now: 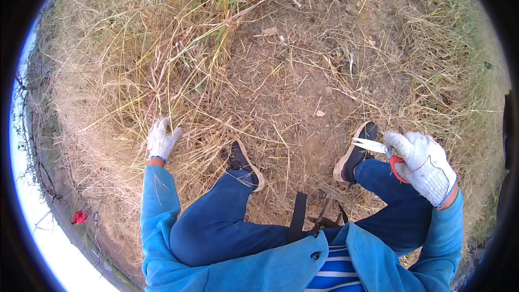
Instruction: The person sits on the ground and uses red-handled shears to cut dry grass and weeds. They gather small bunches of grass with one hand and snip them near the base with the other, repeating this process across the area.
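My right hand [423, 166], in a white knitted glove, grips a pair of scissors [371, 145] with red handles. Their metal blades point left, slightly apart, above my dark shoe [367, 134]. A thin dry stem lies over the back of that glove. On the left, my left hand [162, 138], also gloved in white, reaches into tall dry grass [162, 73]. Its thumb stands apart from the fingers, and a few stalks rise by the fingertips. The fingertips are partly hidden among the straw, and I see nothing firmly held there.
Bare brown soil [300, 93] strewn with cut straw spreads in front of my feet. My other shoe [243, 162] rests on straw. A dark strap [298, 215] hangs at my waist. Bare branches [40, 166] and a red object [79, 217] appear at far left.
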Action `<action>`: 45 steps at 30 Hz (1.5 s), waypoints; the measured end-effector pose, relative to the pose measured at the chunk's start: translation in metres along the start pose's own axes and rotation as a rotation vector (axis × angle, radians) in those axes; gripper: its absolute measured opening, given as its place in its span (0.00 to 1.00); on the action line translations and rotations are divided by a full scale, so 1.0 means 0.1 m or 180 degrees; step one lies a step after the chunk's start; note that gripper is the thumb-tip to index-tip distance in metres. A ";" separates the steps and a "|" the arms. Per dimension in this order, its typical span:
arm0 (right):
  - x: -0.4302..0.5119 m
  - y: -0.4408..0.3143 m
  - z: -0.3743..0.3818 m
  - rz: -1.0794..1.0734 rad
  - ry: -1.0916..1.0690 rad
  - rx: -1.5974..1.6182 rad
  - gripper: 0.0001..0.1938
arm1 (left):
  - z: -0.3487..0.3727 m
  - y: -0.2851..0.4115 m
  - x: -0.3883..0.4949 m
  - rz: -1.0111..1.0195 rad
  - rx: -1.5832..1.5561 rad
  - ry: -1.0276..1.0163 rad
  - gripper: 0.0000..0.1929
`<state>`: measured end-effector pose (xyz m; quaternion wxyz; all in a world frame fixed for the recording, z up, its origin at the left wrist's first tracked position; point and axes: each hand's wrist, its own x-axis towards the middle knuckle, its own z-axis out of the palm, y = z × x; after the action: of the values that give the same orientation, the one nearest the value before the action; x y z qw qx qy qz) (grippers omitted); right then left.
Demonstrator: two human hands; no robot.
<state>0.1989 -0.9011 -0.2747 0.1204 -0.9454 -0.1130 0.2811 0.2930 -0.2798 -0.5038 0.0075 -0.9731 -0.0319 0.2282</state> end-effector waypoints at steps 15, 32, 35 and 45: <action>0.04 -0.04 0.01 0.0095 -0.0060 -0.0076 0.24 | 0.51 2.97 -0.38 0.4281 0.0563 -0.0718 0.44; 0.51 -0.16 0.46 -0.0058 -0.0661 0.1078 0.33 | 1.32 1.37 -0.07 0.0797 0.0154 0.0400 0.20; 0.78 -0.23 0.85 -0.0225 -0.1066 0.1349 0.38 | 1.36 1.33 -0.04 0.0656 0.0309 -0.0071 0.28; 2.59 -0.88 2.08 -0.0661 -0.0834 0.1565 0.24 | 1.11 1.44 -0.22 0.0662 0.0127 -0.0199 0.51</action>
<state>0.2815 -0.7108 -0.5493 0.3582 -0.8270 -0.1522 0.4058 0.2320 -0.4245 -0.5975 0.0021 -0.9632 0.0736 0.2586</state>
